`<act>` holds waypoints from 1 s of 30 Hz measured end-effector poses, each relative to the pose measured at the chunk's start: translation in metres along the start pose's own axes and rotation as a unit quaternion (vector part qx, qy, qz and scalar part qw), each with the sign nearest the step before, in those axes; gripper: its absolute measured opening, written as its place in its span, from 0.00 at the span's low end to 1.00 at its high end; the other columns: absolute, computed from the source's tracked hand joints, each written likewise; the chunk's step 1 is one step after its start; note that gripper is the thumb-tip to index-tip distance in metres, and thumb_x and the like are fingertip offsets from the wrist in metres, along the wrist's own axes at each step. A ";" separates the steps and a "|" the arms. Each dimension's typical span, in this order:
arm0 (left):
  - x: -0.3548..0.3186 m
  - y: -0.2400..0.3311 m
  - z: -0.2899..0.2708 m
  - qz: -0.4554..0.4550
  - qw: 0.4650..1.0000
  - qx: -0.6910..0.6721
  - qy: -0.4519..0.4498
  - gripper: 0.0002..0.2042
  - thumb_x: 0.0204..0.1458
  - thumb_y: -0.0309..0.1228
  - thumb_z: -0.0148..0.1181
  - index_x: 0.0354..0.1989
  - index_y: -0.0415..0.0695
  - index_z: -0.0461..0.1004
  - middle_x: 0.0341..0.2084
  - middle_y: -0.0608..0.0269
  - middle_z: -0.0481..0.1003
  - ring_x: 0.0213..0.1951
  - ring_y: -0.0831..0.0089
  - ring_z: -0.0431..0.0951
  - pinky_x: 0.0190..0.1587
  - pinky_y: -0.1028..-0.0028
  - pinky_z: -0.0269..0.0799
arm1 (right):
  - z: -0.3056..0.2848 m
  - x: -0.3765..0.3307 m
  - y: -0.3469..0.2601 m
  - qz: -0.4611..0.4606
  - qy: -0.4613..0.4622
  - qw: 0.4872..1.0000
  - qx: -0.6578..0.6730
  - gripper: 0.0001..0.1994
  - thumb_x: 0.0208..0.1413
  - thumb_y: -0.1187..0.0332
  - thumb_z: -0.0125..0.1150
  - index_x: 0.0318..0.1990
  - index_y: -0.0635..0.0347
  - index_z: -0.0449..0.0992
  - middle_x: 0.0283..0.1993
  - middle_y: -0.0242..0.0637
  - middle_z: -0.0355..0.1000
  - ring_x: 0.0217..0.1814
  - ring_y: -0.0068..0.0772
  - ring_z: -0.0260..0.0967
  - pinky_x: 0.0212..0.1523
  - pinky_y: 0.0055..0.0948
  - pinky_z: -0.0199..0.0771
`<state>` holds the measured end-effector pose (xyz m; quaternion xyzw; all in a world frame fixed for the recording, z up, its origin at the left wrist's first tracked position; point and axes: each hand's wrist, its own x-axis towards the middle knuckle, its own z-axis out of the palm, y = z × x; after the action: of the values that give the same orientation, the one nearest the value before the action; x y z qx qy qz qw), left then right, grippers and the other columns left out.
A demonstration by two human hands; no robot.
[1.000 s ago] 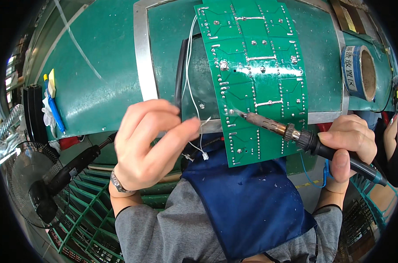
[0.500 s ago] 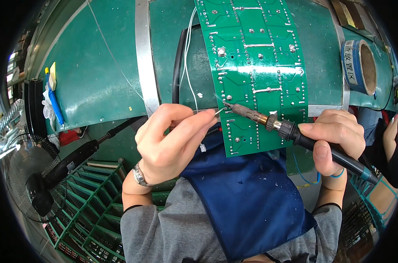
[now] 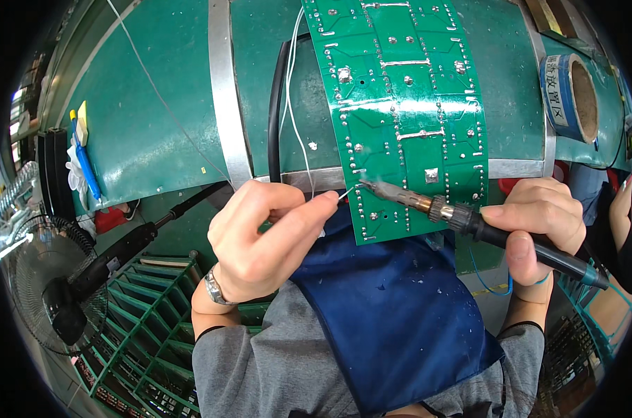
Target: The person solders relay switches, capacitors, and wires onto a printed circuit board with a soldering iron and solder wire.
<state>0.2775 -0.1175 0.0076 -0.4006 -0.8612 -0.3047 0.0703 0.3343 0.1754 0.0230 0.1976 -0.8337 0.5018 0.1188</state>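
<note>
My left hand (image 3: 264,233) is closed in a pinch on a thin silvery solder wire (image 3: 344,195). The wire's short end reaches the left edge of a green circuit board (image 3: 417,164). In my right hand (image 3: 542,219) is a soldering iron (image 3: 462,217), its dark handle wrapped by thumb and fingers. The iron's tip points left and meets the board by the row of solder joints along its left side, close to the wire's end. A faint wisp of smoke shows there. The board's solder side faces up, and its near end overhangs the bench edge.
White wires (image 3: 293,104) and a black cable (image 3: 280,111) lie left of the board. On the green bench (image 3: 163,125) are a tape roll (image 3: 569,97) at right and a blue tool (image 3: 86,167) at left. A fan (image 3: 62,292) and green rack (image 3: 145,313) stand at lower left.
The iron's tip and the solder wire have moved a little nearer me along the board's left row of joints. In the picture the board sits slightly farther up and left.
</note>
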 end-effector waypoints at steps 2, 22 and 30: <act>0.000 -0.003 0.001 0.020 1.000 0.009 -0.003 0.18 0.27 0.20 0.68 0.34 0.43 0.82 0.22 0.68 0.67 0.22 0.75 0.69 0.20 0.77 0.64 | 0.004 0.001 0.000 -0.003 -0.006 1.000 0.006 0.09 0.49 0.67 0.62 0.31 0.64 0.80 0.18 0.35 0.73 0.14 0.29 0.69 0.17 0.23 0.69; -0.005 0.003 -0.001 0.072 0.996 0.007 -0.051 0.20 0.25 0.24 0.62 0.35 0.40 0.82 0.24 0.66 0.69 0.22 0.74 0.70 0.22 0.75 0.66 | 0.011 -0.015 -0.011 0.041 0.017 0.999 0.014 0.14 0.52 0.59 0.58 0.25 0.60 0.78 0.17 0.30 0.71 0.16 0.27 0.67 0.23 0.24 0.69; -0.004 0.008 -0.003 0.077 0.994 0.030 -0.068 0.22 0.23 0.24 0.61 0.36 0.39 0.81 0.24 0.66 0.68 0.22 0.74 0.69 0.21 0.77 0.66 | 0.010 -0.016 -0.016 0.027 0.008 1.000 -0.007 0.13 0.52 0.60 0.58 0.25 0.60 0.78 0.17 0.30 0.70 0.16 0.26 0.67 0.22 0.25 0.68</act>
<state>0.2862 -0.1177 0.0123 -0.4833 -0.8395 -0.2440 0.0467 0.3555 0.1634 0.0248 0.1708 -0.8411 0.5006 0.1131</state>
